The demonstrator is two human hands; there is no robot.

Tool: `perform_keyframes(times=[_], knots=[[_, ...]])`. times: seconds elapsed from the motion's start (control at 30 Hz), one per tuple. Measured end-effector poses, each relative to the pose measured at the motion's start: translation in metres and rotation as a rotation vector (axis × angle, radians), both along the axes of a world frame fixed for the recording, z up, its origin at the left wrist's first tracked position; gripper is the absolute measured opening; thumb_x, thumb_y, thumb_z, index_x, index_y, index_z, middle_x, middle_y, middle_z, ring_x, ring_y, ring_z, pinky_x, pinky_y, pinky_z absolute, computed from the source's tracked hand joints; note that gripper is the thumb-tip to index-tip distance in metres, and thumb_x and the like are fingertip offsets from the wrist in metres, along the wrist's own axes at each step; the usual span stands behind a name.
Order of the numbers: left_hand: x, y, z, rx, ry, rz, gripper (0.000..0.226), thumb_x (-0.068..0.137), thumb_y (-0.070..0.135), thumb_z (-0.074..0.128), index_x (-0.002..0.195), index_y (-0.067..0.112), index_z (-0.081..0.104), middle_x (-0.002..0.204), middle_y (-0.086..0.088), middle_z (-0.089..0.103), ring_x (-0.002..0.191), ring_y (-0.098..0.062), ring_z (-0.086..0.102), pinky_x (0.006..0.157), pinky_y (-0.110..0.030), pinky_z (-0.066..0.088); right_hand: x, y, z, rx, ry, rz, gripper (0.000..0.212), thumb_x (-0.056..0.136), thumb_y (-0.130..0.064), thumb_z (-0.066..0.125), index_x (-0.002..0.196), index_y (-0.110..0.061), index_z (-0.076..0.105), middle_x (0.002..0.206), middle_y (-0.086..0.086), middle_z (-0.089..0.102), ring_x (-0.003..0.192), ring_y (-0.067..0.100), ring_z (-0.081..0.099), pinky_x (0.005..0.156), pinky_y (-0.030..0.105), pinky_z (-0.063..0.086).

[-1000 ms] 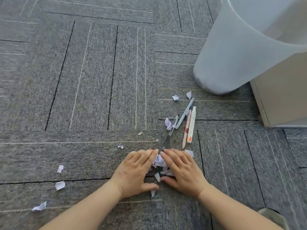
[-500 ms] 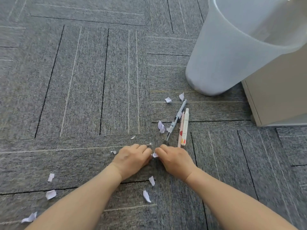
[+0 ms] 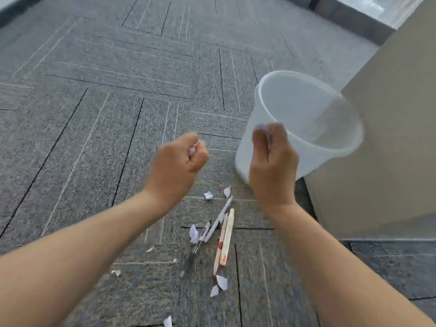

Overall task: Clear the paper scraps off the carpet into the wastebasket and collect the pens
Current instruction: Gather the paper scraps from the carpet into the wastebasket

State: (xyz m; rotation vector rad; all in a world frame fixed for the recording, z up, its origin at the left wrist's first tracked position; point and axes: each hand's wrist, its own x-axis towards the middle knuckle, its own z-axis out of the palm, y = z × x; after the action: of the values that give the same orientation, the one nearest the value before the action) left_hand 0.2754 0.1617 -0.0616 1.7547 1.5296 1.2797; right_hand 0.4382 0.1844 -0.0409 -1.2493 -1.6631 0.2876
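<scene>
Clutching paper scraps (image 3: 194, 147), fisted hands (image 3: 180, 159) aloft.

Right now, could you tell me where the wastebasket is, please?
In the head view the wastebasket stands right of centre on the carpet, beside the beige cabinet, behind the right hand.

A: Arms? Sleeves?
B: Both forearms bare to the frame edge; no sleeve visible.
A: Hands?
B: Left hand (image 3: 179, 159) and right hand (image 3: 272, 161) bare, ungloved. Motion blur softens their outlines, so finer detail cannot be read.
</scene>
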Motion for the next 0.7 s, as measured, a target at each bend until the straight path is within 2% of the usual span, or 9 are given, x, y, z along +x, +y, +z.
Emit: perform_keyframes(times=[0.1,0.17,0.27,0.37,0.43,0.47,0.53,0.63,0.7], knots=[[0.042,0.061,0.066,0.113,-0.149,0.046,0.034,0.09,0.022,0.044,0.057,0.018,0.033,0.05,0.006,0.031,0.045,-0.011,0.026,0.042,-0.025,0.021,0.033,0.057,0.066,0.093,-0.083,-0.065,0.019,0.098,-0.015,0.05,0.083,-0.005,0.054,0.064,0.0,0.051,0.06,0.015,0.042,0.058,0.03,0.03],[0.073,0.095,0.098,0.142,-0.202,0.067,0.036,0.086,0.021,0.045,0.054,0.019,0.029,0.049,0.005,0.029,0.047,-0.013,0.026,0.046,-0.032,0.02,0.06,0.088,0.088,0.014,-0.135,-0.119,0.022,0.098,-0.017,0.048,0.083,-0.004,0.055,0.067,0.001,0.052,0.063,0.013,0.043,0.059,0.03,0.028],[0.116,0.135,0.115,0.099,-0.193,0.04,0.038,0.085,0.015,0.048,0.051,0.017,0.03,0.048,0.003,0.032,0.049,-0.017,0.031,0.048,-0.032,0.022,0.098,0.115,0.091,-0.194,-0.209,-0.227,0.028,0.1,-0.022,0.042,0.083,-0.004,0.056,0.069,0.008,0.055,0.061,0.025,0.051,0.057,0.031,0.028],[0.145,0.163,0.106,0.012,-0.096,0.004,0.037,0.086,0.016,0.048,0.051,0.017,0.036,0.05,0.001,0.043,0.049,-0.02,0.041,0.049,-0.029,0.029,0.122,0.13,0.08,-0.525,-0.242,-0.217,0.03,0.098,-0.028,0.04,0.087,-0.008,0.06,0.071,0.008,0.058,0.047,0.022,0.056,0.05,0.031,0.047],[0.155,0.173,0.097,-0.153,0.061,-0.075,0.028,0.088,0.023,0.049,0.062,0.013,0.053,0.065,-0.007,0.061,0.06,-0.027,0.06,0.047,-0.029,0.041,0.131,0.138,0.073,-0.717,-0.195,-0.152,0.03,0.097,-0.03,0.042,0.099,-0.011,0.064,0.091,0.012,0.063,0.065,0.026,0.06,0.054,0.028,0.049],[0.158,0.175,0.092,-0.258,0.187,-0.115,0.028,0.089,0.029,0.049,0.07,0.011,0.058,0.07,-0.009,0.063,0.065,-0.027,0.062,0.048,-0.029,0.043,0.135,0.142,0.071,-0.761,-0.187,-0.132,0.034,0.098,-0.031,0.042,0.111,-0.008,0.064,0.105,0.013,0.063,0.083,0.026,0.058,0.067,0.03,0.05],[0.162,0.177,0.082,-0.372,0.397,-0.158,0.039,0.09,0.04,0.046,0.068,0.01,0.058,0.068,-0.006,0.061,0.065,-0.025,0.057,0.048,-0.029,0.037,0.142,0.147,0.069,-0.736,-0.162,-0.173,0.039,0.098,-0.029,0.041,0.119,-0.003,0.062,0.124,0.017,0.061,0.104,0.027,0.055,0.091,0.037,0.044],[0.162,0.175,0.072,-0.305,0.453,-0.154,0.046,0.095,0.038,0.039,0.083,0.004,0.067,0.087,-0.013,0.069,0.079,-0.029,0.06,0.065,-0.031,0.044,0.14,0.142,0.07,-0.55,-0.043,-0.224,0.028,0.09,-0.021,0.047,0.095,-0.006,0.07,0.103,0.016,0.069,0.09,0.031,0.061,0.086,0.042,0.049],[0.156,0.172,0.071,-0.203,0.356,-0.137,0.042,0.096,0.032,0.037,0.091,0.007,0.07,0.095,-0.01,0.07,0.09,-0.027,0.063,0.08,-0.033,0.049,0.128,0.134,0.074,-0.396,0.02,-0.196,0.025,0.083,-0.021,0.049,0.078,-0.008,0.07,0.083,0.015,0.07,0.073,0.028,0.061,0.076,0.048,0.052]])
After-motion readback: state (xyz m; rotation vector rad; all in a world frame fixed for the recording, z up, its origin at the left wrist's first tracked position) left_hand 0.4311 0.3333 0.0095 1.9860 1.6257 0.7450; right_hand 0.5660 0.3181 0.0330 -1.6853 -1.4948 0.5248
